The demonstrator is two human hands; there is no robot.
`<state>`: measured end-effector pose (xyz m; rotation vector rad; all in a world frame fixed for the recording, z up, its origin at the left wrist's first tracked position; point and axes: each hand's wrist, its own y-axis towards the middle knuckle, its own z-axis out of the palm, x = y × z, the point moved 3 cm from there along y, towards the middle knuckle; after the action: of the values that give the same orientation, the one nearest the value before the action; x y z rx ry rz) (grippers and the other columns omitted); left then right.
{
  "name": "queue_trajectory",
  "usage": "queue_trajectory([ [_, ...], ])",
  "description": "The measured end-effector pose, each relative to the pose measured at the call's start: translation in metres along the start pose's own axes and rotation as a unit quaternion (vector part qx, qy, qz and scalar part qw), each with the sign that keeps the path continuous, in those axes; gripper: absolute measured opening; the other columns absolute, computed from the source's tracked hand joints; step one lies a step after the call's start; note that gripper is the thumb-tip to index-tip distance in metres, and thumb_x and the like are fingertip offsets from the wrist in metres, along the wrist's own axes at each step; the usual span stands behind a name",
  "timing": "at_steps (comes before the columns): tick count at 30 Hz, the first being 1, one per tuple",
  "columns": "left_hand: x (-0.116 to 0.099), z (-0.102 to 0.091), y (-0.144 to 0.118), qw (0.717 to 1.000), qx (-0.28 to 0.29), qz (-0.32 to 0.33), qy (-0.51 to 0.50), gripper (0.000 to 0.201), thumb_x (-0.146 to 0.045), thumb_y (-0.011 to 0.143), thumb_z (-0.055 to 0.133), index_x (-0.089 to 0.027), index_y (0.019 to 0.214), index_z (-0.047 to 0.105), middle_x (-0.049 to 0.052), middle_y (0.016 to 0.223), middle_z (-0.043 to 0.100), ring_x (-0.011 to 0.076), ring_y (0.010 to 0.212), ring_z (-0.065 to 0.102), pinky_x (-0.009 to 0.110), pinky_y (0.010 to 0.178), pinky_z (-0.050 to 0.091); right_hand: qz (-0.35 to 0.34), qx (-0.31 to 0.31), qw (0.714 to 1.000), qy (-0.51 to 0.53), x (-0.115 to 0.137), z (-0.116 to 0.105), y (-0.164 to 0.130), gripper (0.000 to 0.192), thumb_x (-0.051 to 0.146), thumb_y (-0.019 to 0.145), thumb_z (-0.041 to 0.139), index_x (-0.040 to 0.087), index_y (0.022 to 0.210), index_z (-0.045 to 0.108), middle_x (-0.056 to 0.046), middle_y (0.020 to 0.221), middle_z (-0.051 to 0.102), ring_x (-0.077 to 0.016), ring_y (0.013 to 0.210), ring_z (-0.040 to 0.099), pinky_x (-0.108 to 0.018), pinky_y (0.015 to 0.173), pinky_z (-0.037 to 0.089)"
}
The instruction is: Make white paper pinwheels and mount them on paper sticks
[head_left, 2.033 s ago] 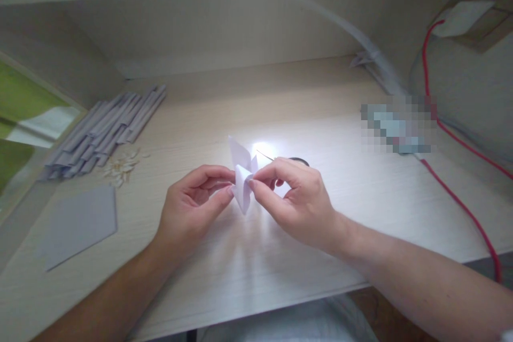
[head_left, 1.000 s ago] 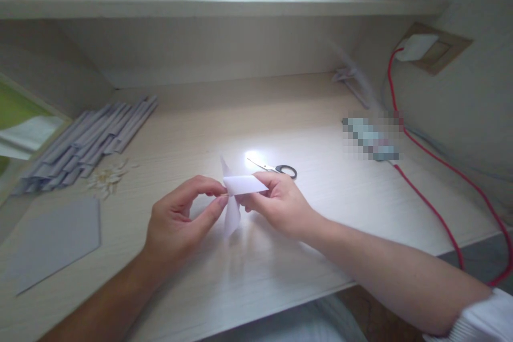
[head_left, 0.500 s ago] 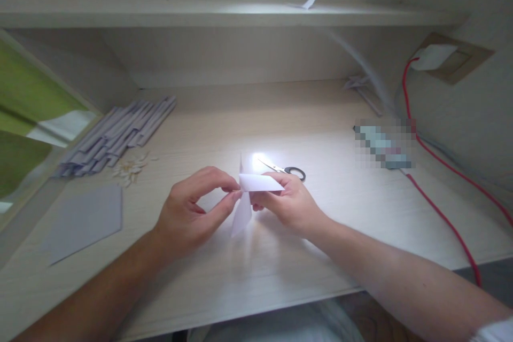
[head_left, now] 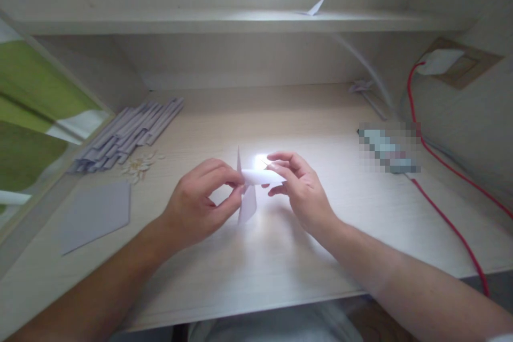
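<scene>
**Mid-fold on a white paper piece**

The left hand (head_left: pixel 198 200) pinches the folded paper (head_left: pixel 249 192) at its crease, thumb against forefinger, above the surface (head_left: pixel 256 256). The right hand (head_left: pixel 298 184) grips its horizontal flap with fingers pressed together. The fold seems under way; next likely calls for flattening the flap squarely.

Both hands pinch folded white paper (head_left: pixel 249 192) over worktop (head_left: pixel 280 256): left hand (head_left: pixel 196 206) w/ fingers (head_left: pixel 234 177) at its centre, right hand (head_left: pixel 302 189) on its side flap. Paper strips (head_left: pixel 128 131) far left of it.
</scene>
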<state>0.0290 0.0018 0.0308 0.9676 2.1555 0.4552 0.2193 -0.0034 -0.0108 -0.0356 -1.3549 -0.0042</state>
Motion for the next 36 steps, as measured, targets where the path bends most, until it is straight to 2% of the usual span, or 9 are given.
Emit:
queue_trajectory([
  [3, 0.004, 0.007, -0.007, 1.0, 0.004, 0.0, 0.017, 0.01, -0.008, 0.088, 0.069, -0.017, 0.088, 0.068, 0.002, 0.082, 0.069, 0.0165, 0.079, 0.063, 0.031, 0.075, 0.049, -0.05, -0.01, 0.998, -0.027, 0.005, -0.002, -0.002, 0.024, 0.039, 0.09, 0.071, 0.026, 0.11, 0.068, -0.004, 0.106, 0.073, -0.0205, 0.099, 0.07, -0.033, 0.078, 0.057],
  [7, 0.006, 0.015, -0.014, 0.999, 0.002, 0.019, 0.046, 0.009, -0.01, 0.087, 0.07, -0.018, 0.09, 0.068, 0.004, 0.081, 0.069, 0.0185, 0.078, 0.063, 0.033, 0.072, 0.049, -0.123, 0.046, 0.979, -0.155, 0.005, 0.003, -0.008, 0.026, 0.031, 0.084, 0.079, 0.025, 0.107, 0.07, -0.004, 0.114, 0.073, -0.0213, 0.108, 0.069, -0.036, 0.095, 0.053],
  [11, 0.001, 0.017, -0.016, 0.989, 0.009, 0.076, 0.125, 0.008, -0.011, 0.087, 0.07, -0.018, 0.091, 0.068, 0.005, 0.08, 0.07, 0.0213, 0.076, 0.062, 0.036, 0.071, 0.049, -0.111, 0.056, 0.954, -0.273, -0.001, 0.003, -0.009, 0.028, 0.022, 0.08, 0.077, 0.023, 0.108, 0.071, -0.003, 0.109, 0.076, -0.0221, 0.104, 0.07, -0.032, 0.083, 0.053],
  [15, -0.004, 0.018, -0.018, 0.976, 0.035, 0.129, 0.17, 0.014, -0.01, 0.087, 0.069, -0.018, 0.098, 0.069, 0.005, 0.084, 0.073, 0.0225, 0.078, 0.063, 0.039, 0.072, 0.05, -0.083, 0.053, 0.949, -0.298, -0.001, 0.002, -0.007, 0.026, 0.019, 0.076, 0.073, 0.021, 0.101, 0.074, -0.003, 0.099, 0.077, -0.0198, 0.088, 0.07, -0.03, 0.075, 0.051],
  [19, -0.003, 0.018, -0.02, 0.972, 0.039, 0.144, 0.181, 0.017, -0.009, 0.087, 0.07, -0.017, 0.102, 0.068, 0.004, 0.086, 0.073, 0.0225, 0.079, 0.063, 0.039, 0.072, 0.05, -0.073, 0.074, 0.943, -0.315, 0.003, 0.002, -0.005, 0.017, 0.018, 0.074, 0.073, 0.02, 0.091, 0.078, 0.0, 0.084, 0.076, -0.0171, 0.078, 0.068, -0.027, 0.071, 0.048],
  [24, -0.002, 0.019, -0.019, 0.973, 0.039, 0.144, 0.174, 0.018, -0.009, 0.088, 0.069, -0.017, 0.103, 0.066, 0.005, 0.088, 0.073, 0.0226, 0.08, 0.063, 0.039, 0.073, 0.049, -0.072, 0.096, 0.936, -0.33, 0.002, 0.001, -0.005, 0.011, 0.017, 0.075, 0.071, 0.021, 0.082, 0.079, 0.003, 0.075, 0.074, -0.0149, 0.072, 0.065, -0.026, 0.068, 0.046],
  [30, 0.001, 0.019, -0.019, 0.983, 0.025, 0.117, 0.136, 0.015, -0.009, 0.087, 0.07, -0.017, 0.099, 0.068, 0.006, 0.084, 0.071, 0.0225, 0.079, 0.061, 0.039, 0.073, 0.05, -0.047, 0.091, 0.951, -0.291, -0.001, 0.001, -0.001, 0.008, 0.018, 0.075, 0.071, 0.02, 0.08, 0.077, 0.003, 0.074, 0.072, -0.0147, 0.072, 0.065, -0.026, 0.068, 0.046],
  [34, 0.003, 0.008, -0.013, 0.993, 0.014, 0.1, 0.062, 0.02, -0.005, 0.084, 0.067, -0.018, 0.1, 0.068, 0.006, 0.087, 0.07, 0.0211, 0.08, 0.062, 0.037, 0.074, 0.051, -0.027, 0.078, 0.955, -0.285, -0.002, 0.001, 0.001, 0.005, 0.019, 0.075, 0.073, 0.019, 0.078, 0.076, 0.002, 0.073, 0.071, -0.0152, 0.072, 0.064, -0.026, 0.068, 0.045],
  [36, 0.011, -0.001, -0.002, 0.996, -0.013, 0.081, 0.04, 0.021, -0.005, 0.084, 0.066, -0.018, 0.099, 0.069, 0.005, 0.089, 0.07, 0.0204, 0.082, 0.064, 0.035, 0.076, 0.052, -0.017, 0.074, 0.957, -0.281, -0.003, 0.001, 0.001, 0.004, 0.02, 0.075, 0.073, 0.019, 0.077, 0.076, 0.002, 0.073, 0.071, -0.0158, 0.073, 0.064, -0.026, 0.068, 0.045],
])
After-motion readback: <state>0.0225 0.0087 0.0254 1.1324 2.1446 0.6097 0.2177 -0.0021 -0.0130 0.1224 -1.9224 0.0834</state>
